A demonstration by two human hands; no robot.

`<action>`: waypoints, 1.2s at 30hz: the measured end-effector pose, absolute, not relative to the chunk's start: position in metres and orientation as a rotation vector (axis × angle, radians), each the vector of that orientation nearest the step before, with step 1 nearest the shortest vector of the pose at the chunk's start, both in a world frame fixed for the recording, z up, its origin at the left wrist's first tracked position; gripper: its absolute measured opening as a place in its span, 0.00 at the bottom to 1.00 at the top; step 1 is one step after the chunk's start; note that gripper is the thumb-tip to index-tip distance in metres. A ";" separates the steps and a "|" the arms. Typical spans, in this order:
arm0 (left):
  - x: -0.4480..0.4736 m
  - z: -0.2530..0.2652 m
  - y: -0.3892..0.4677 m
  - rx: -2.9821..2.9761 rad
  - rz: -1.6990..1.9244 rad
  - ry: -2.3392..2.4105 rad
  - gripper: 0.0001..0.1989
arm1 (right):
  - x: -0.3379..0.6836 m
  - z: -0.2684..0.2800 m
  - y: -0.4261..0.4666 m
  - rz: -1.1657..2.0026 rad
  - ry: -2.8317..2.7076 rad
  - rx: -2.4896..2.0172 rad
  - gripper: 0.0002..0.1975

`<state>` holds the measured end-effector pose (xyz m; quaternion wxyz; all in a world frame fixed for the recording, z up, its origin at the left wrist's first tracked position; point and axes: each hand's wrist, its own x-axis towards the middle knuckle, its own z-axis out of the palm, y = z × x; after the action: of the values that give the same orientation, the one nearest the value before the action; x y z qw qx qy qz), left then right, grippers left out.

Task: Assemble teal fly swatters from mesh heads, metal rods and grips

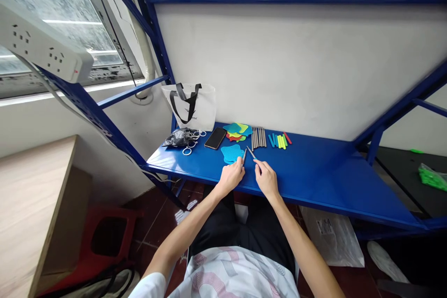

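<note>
My left hand [231, 178] is closed around a slim grey stick [244, 155] whose end points up and away from me. Close beside it, my right hand [266, 177] grips another slim grey stick [251, 152], slanting left so that the two tips come near each other. Just beyond my left hand lie light-blue textured pads [230, 153]. Behind the hands, a row of grey sticks [258, 138] lies side by side. To their left is a pile of blue, yellow, green and red pads [234, 131]; to their right are short blue, yellow-green and red sticks [279, 140].
A blue table [324, 167] carries everything. On its left are a phone [215, 138], a dark plastic packet [178, 138] with white rings [187, 151], and a white tote bag [204, 109]. Blue frame posts [118, 132] and a power strip [45, 44] stand left.
</note>
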<state>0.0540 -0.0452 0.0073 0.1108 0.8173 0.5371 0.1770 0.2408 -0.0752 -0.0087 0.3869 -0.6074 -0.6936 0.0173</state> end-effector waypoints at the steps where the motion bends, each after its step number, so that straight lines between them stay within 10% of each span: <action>1: 0.055 0.009 -0.047 2.407 0.506 1.586 0.11 | 0.241 -0.010 -0.074 0.036 -1.782 -1.556 0.22; 15: 0.031 0.001 -0.024 2.019 0.930 1.112 0.14 | 0.237 -0.013 -0.074 -0.059 -1.886 -1.562 0.19; 28: 0.016 0.007 -0.012 1.247 1.135 0.755 0.44 | 0.307 0.020 -0.077 0.469 -2.164 -1.587 0.18; 36: 0.019 0.011 -0.010 1.220 1.069 0.733 0.29 | 0.347 0.015 -0.083 0.584 -2.254 -1.585 0.22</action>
<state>0.0194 -0.0098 0.0105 0.6293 0.5327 0.3200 0.4666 0.3472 -0.0827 0.0152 0.1618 -0.5553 -0.7897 0.2045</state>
